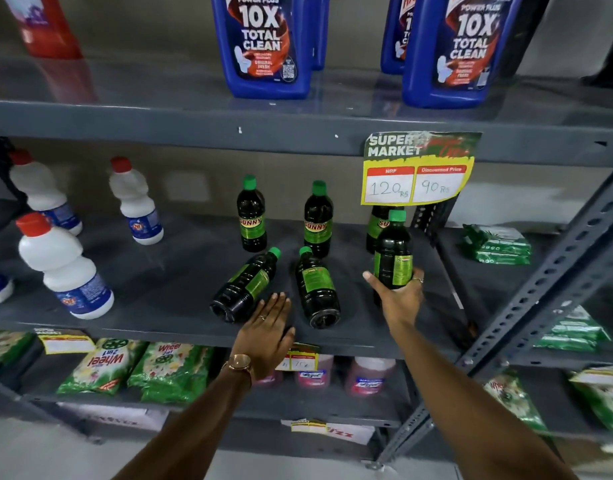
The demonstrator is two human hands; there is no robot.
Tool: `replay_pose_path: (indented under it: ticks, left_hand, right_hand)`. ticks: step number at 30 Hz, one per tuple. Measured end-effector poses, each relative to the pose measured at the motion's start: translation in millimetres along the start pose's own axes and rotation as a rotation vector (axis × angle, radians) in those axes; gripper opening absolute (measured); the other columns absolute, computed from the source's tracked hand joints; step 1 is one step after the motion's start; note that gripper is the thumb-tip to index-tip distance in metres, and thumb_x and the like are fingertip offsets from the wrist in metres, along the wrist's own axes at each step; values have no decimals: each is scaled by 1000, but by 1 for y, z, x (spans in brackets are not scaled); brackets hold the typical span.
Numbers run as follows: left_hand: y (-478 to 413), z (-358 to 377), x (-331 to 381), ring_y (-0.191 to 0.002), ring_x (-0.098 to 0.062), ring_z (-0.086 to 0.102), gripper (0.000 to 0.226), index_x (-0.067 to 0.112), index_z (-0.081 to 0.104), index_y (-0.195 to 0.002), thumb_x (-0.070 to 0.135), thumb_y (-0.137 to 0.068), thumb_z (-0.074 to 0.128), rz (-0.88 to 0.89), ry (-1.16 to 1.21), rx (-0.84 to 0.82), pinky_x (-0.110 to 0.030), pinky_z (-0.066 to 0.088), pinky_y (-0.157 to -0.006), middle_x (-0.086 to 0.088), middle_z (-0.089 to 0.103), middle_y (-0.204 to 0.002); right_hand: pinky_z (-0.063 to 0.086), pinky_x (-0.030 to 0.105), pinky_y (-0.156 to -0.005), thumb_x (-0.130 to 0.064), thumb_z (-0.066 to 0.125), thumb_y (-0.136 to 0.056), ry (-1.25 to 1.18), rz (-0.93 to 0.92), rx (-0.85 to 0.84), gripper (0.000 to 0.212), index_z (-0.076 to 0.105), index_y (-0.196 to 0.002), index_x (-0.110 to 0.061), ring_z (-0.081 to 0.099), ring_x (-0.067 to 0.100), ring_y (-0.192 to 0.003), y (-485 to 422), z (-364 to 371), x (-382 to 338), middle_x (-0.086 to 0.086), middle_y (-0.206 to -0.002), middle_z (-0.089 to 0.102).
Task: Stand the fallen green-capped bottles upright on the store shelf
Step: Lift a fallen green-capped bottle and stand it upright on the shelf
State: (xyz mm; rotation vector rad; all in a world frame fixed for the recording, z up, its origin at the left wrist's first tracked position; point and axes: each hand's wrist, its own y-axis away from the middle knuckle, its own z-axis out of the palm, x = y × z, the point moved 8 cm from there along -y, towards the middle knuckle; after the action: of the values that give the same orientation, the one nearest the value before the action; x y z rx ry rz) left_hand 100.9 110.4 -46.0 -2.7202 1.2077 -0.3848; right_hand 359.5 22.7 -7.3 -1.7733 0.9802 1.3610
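Two dark green-capped bottles lie on their sides on the grey middle shelf (pixel 159 292): the left fallen bottle (pixel 244 285) and the middle fallen bottle (pixel 317 292), caps pointing away from me. My right hand (pixel 400 299) grips a third green-capped bottle (pixel 392 252) by its base, holding it upright just above the shelf. My left hand (pixel 268 329) is flat and open at the shelf's front edge, fingertips beside the left fallen bottle's base. Three more bottles stand upright behind: one at the back left (pixel 251 216), one at the back middle (pixel 318 220), and one (pixel 376 226) partly hidden by the held bottle.
White red-capped bottles (pixel 64 268) stand on the shelf's left. A price sign (pixel 417 169) hangs from the shelf above, which carries blue cleaner jugs (pixel 267 46). Green packets (pixel 495 244) lie on the right-hand shelf. A perforated upright post (pixel 554 271) stands at the right.
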Motion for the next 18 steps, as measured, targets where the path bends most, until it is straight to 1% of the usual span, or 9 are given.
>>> replay_pose_path:
  ticks: [2,4,6,7,9,11,13,16,18]
  left_hand:
    - [0,0,1,-141,-18,4,70,5,14,-143,47,-87,11,12,-12,16,-32,-4,-115,-11,16,-153]
    - [0,1,0,-140,-18,1,70,5,13,-143,47,-87,12,17,-14,24,-30,-7,-113,-10,15,-153]
    - [-1,0,-1,-139,-19,3,68,4,17,-142,46,-89,16,16,-11,46,-26,-8,-111,-11,20,-152]
    - [-1,-1,-1,-139,-19,6,66,4,20,-141,45,-89,19,14,-7,54,-25,-8,-111,-12,23,-151]
    - [0,-1,-2,-139,-19,11,65,4,24,-141,44,-90,22,16,1,56,-25,-6,-111,-12,27,-150]
    - [0,-1,-1,-140,-18,11,64,5,24,-141,44,-90,24,21,7,57,-24,-6,-112,-10,26,-150]
    - [1,-2,-2,-140,-16,11,63,7,24,-142,43,-90,26,16,15,68,-24,-6,-113,-9,26,-150]
    - [1,-2,-2,-140,-14,9,63,8,23,-142,43,-90,26,18,15,65,-23,-6,-113,-8,25,-151]
    - [1,-1,-2,-140,-14,7,63,9,21,-143,44,-90,24,16,12,67,-23,-7,-112,-8,24,-151]
  right_hand:
    - [50,36,-83,-30,92,-58,-59,-11,28,79,47,-118,-8,61,26,-94,-4,2,2,6,-100,65]
    - [49,34,-84,-25,88,-66,-141,-21,33,74,45,-122,-6,60,22,-93,-5,5,4,5,-100,62]
    - [47,37,-86,-28,79,-74,-190,-33,37,68,42,-126,-4,54,23,-98,-6,5,6,8,-106,56]
    - [44,36,-86,-31,72,-74,-190,-41,36,68,41,-128,-4,50,24,-100,-7,4,8,9,-108,52]
    - [43,28,-80,-26,66,-73,-190,-60,-10,66,40,-129,-2,49,20,-94,-9,4,11,6,-103,50]
    - [46,15,-71,-7,70,-78,-137,-112,-79,58,38,-127,-2,54,11,-86,-13,3,11,-4,-96,53]
    - [44,8,-69,1,73,-76,-44,-141,-148,58,40,-123,-9,56,4,-85,-17,3,12,-10,-93,56]
    - [45,11,-70,-1,77,-73,-27,-115,-170,58,40,-115,-18,59,1,-85,-22,1,15,-10,-92,60]
    - [44,10,-67,0,78,-72,-13,-91,-176,59,40,-112,-18,58,0,-82,-29,-1,12,-9,-90,60]
